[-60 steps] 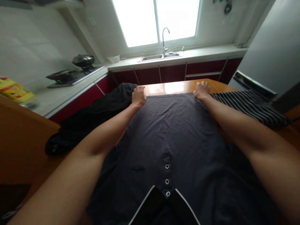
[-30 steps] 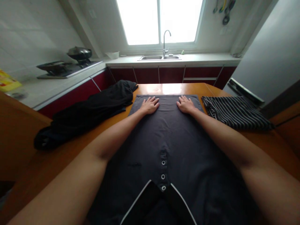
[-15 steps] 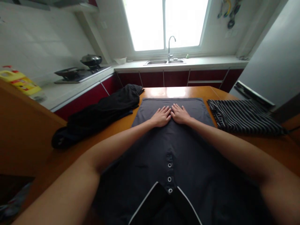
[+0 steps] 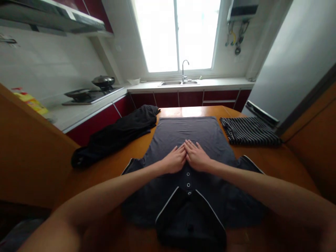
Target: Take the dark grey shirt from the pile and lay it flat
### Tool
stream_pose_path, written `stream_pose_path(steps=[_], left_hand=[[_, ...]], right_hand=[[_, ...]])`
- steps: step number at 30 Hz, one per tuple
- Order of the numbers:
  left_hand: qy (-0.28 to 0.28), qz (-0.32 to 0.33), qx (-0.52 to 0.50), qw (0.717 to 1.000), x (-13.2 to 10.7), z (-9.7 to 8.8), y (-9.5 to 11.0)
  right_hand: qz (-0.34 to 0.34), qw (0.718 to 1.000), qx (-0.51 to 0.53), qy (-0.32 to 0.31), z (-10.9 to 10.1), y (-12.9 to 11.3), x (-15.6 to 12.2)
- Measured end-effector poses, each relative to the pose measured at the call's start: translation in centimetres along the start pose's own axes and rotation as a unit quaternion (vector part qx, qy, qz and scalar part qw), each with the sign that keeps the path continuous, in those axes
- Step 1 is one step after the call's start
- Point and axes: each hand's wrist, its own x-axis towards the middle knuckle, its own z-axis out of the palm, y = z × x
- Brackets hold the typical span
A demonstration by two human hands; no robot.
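Observation:
A dark grey polo shirt [image 4: 181, 129] lies spread front side up, its hem at the far end and its black, white-edged collar towards me. My left hand [image 4: 175, 159] rests flat on the chest of the shirt, just beyond the buttons. Against it, fingertips meeting, my right hand [image 4: 196, 156] lies flat as well, with its fingers stretched out. Neither hand holds anything. Both short sleeves are spread out sideways, partly covered by my forearms.
The shirt is on a wooden table [image 4: 283, 168]. A black garment [image 4: 118, 131] lies to the left and a folded striped cloth [image 4: 252, 131] to the right. Beyond are a counter with a sink [image 4: 170, 83], a stove [image 4: 91, 97] and a fridge [image 4: 273, 70].
Both hands have slid over the shirt from near the hem back towards the collar, staying side by side. The camera has tilted up, showing more of the range hood and the wall heater.

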Motion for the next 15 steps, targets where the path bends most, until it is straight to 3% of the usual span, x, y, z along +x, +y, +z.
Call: stream_pose_path(steps=[3,8,10,12,15], left_hand=[[-0.006,-0.03,0.003,1.0,-3.0,0.6,0.5],[-0.02,-0.134,0.034,0.99,-6.0,-1.6,-3.8],[-0.03,-0.171,0.05,0.984,-6.9,-2.4,-4.5],[-0.028,-0.188,0.064,0.98,-7.6,-2.5,-3.8],[-0.013,-0.138,0.056,0.989,-8.5,-1.2,-0.6]], right_hand=[[0.031,0.999,0.012,-0.01,0.8,-0.3,-3.3],[0.146,0.989,-0.027,-0.008,-1.3,5.1,-6.0],[0.186,0.981,-0.053,-0.001,-2.1,6.2,-6.5],[0.196,0.977,-0.078,0.012,-2.3,5.8,-6.9],[0.143,0.986,-0.084,0.016,-1.3,2.6,-7.3]])
